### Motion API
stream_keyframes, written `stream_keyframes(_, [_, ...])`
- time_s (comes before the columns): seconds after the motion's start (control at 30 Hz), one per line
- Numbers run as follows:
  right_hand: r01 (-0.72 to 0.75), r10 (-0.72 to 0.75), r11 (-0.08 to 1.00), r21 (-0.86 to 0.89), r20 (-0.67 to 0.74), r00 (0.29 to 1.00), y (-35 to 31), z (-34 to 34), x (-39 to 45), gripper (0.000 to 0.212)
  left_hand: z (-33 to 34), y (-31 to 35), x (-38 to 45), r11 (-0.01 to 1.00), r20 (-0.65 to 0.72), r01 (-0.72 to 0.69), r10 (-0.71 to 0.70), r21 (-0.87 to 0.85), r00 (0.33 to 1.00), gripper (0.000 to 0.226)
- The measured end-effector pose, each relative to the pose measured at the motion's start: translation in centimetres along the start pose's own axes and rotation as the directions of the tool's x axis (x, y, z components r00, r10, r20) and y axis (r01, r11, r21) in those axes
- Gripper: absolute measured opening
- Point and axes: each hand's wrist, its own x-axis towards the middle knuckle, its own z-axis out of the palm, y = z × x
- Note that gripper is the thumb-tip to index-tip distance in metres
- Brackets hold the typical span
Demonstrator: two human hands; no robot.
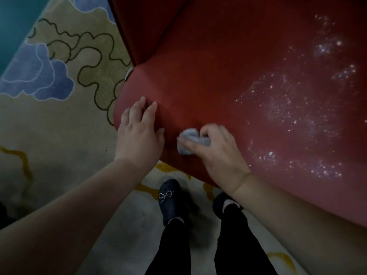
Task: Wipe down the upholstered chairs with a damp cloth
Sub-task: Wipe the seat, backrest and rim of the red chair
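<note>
A red upholstered chair fills the upper right, its seat seen from above. Shiny wet speckles cover the right part of the seat. My right hand is closed around a bunched grey cloth and presses it onto the seat near the front left corner. My left hand lies flat on the seat's rounded left corner, fingers spread, holding nothing. The cloth sits just right of my left hand's thumb.
A patterned rug with blue cloud shapes and dark wavy lines covers the floor left of the chair. My own feet in dark clogs stand on the rug below the seat's front edge. A teal surface shows at the top left.
</note>
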Motion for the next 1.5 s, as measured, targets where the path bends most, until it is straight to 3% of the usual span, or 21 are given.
stream_keyframes(0.07, [0.070,-0.064,0.996,-0.049,0.112,0.992,0.9,-1.5,-2.2,0.037,-0.2,0.2,-0.1,1.000,0.012,0.010,-0.010,-0.003,1.000,0.062])
stream_keyframes(0.1, [0.025,-0.016,0.997,-0.067,0.123,0.992,1.9,-2.3,-2.3,0.028,-0.2,0.3,-0.1,1.000,0.020,0.010,-0.010,-0.003,1.000,0.062])
stream_keyframes(0.17, [-0.053,0.054,0.991,-0.121,0.005,0.999,4.2,-3.4,-1.3,0.021,-0.3,0.4,-0.2,1.000,0.026,0.004,-0.004,-0.001,1.000,0.062])
stream_keyframes(0.27, [-0.226,0.208,0.972,-0.066,-0.210,0.955,5.5,-3.4,2.4,0.032,-0.2,0.7,-0.2,1.000,0.025,0.021,-0.021,-0.012,0.999,0.062])
stream_keyframes(0.33, [-0.271,0.261,0.963,-0.006,-0.245,0.934,4.1,-2.0,2.9,0.031,-0.1,0.9,-0.2,0.999,0.018,0.031,-0.031,-0.021,0.999,0.062])
stream_keyframes(0.47, [-0.097,0.097,0.995,0.006,0.002,0.995,1.6,-1.8,-1.8,0.029,0.0,1.4,-0.2,0.999,0.012,0.043,-0.042,-0.021,0.999,0.061])
stream_keyframes(0.57, [-0.139,0.136,0.990,-0.037,-0.069,0.988,4.4,-3.5,-2.5,0.030,0.0,1.8,-0.1,1.000,0.023,0.012,-0.012,-0.017,1.000,0.060])
stream_keyframes(0.63, [-0.305,0.297,0.952,-0.013,-0.198,0.934,6.9,-4.6,-0.1,0.028,0.0,2.1,0.2,1.000,0.027,-0.020,0.020,-0.018,0.999,0.060])
stream_keyframes(0.73, [-0.407,0.389,0.913,0.030,-0.369,0.844,9.5,-5.2,3.0,0.032,-0.2,2.8,1.1,0.999,0.019,-0.029,0.029,-0.020,0.999,0.059])
stream_keyframes(0.87, [-0.582,0.565,0.809,0.086,-0.388,0.728,7.9,-3.8,0.3,0.032,-0.5,3.7,2.1,0.999,0.005,-0.021,0.021,-0.032,1.000,0.058])
stream_keyframes(0.9, [-0.586,0.572,0.806,0.085,-0.366,0.734,6.3,-3.1,-0.7,0.034,-0.5,3.9,2.2,0.999,0.006,-0.028,0.029,-0.033,1.000,0.058])
stream_keyframes(0.97, [-0.487,0.475,0.872,0.050,-0.322,0.819,3.7,-2.3,-1.7,0.047,-0.5,4.2,2.3,0.998,0.010,-0.050,0.051,-0.033,0.999,0.059])
stream_keyframes(1.07, [-0.358,0.348,0.934,0.023,-0.298,0.889,6.2,-3.3,1.6,0.047,-0.4,4.6,2.6,0.997,0.003,-0.073,0.073,-0.033,0.997,0.060])
stream_keyframes(1.13, [-0.348,0.318,0.937,-0.035,-0.333,0.888,9.7,-4.7,4.2,0.039,-0.2,4.9,2.9,0.997,0.003,-0.070,0.070,-0.038,0.998,0.061])
stream_keyframes(1.23, [-0.461,0.411,0.887,-0.020,-0.422,0.808,13.8,-6.8,4.3,0.034,0.1,5.3,3.5,0.997,-0.006,-0.072,0.072,-0.040,0.997,0.061])
stream_keyframes(1.33, [-0.536,0.508,0.843,0.045,-0.397,0.765,12.8,-6.5,0.9,0.034,0.1,6.1,4.0,0.994,-0.014,-0.099,0.098,-0.041,0.995,0.060])
stream_keyframes(1.4, [-0.527,0.518,0.847,0.061,-0.309,0.798,10.6,-5.5,-0.4,0.030,0.2,6.9,4.3,0.992,-0.006,-0.117,0.117,-0.040,0.993,0.059])
stream_keyframes(1.5, [-0.352,0.347,0.936,0.026,-0.249,0.904,10.9,-6.0,2.0,0.035,0.5,8.4,4.8,0.986,0.001,-0.160,0.160,-0.047,0.987,0.060])
